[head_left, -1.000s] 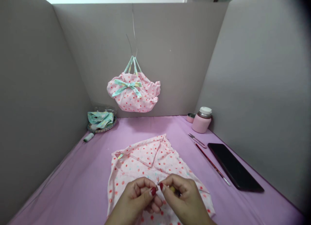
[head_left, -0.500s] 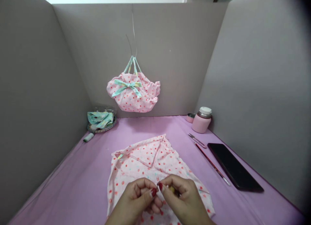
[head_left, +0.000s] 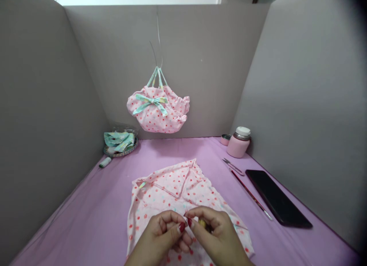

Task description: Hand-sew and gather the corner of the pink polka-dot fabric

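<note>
Low in the middle, my left hand [head_left: 162,235] is closed in a pinch, with a thin needle-like sliver [head_left: 181,221] showing at its fingertips. Facing it and almost touching, my right hand [head_left: 216,233] pinches thumb against forefinger; whatever lies between them is too small to make out. A brass-yellow piece [head_left: 202,223] shows inside the curled fingers of that hand, perhaps a thimble. Both hands are over a pink cloth with red dots [head_left: 166,185], which is spread on the table with folded upper edges and a small mint-yellow bit [head_left: 142,185] at its left corner.
A dotted fabric bag [head_left: 159,113] with a mint bow hangs at the back wall. On the left are a tray [head_left: 123,153] of mint fabric and a thread spool [head_left: 105,162]. Rightward lie a pink jar [head_left: 238,145], snips [head_left: 233,167], a red pen-like stick [head_left: 250,195] and a phone [head_left: 276,197].
The right forefinger and thumb have shifted very slightly at the fingertips. The cloth stays put, and the whole view has moved by a hair.
</note>
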Tool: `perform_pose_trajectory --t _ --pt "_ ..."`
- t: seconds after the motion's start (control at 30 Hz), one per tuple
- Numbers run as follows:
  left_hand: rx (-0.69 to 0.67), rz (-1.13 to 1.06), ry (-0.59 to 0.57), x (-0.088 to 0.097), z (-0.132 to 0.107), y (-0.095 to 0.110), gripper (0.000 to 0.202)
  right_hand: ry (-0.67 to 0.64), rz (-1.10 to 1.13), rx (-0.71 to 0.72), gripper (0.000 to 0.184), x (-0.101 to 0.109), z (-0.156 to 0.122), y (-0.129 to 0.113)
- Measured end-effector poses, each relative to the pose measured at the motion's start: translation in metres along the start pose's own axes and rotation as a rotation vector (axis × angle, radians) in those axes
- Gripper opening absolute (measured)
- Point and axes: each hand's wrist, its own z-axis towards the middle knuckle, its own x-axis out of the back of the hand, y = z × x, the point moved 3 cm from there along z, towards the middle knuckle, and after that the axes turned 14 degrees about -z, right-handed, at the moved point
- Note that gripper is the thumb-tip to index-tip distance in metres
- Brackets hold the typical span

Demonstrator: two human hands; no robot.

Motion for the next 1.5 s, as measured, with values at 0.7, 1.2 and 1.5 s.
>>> perform_pose_trajectory --t 0.7,1.2,1.5 --pt "-0.038 0.108 -0.057 0.001 0.001 -0.006 0.023 -0.085 0.245 -0.145 0.007 -0.004 0.002 0.002" --pt "-0.137 0.464 -0.013 0.004 0.0 -0.007 0.016 0.008 0.289 -0.015 0.011 -0.009 0.009 0.008" --pt "-0.18 0.532 0.089 0.008 -0.001 -0.002 0.012 0.046 0.712 -0.219 0.01 0.0 0.021 0.028"
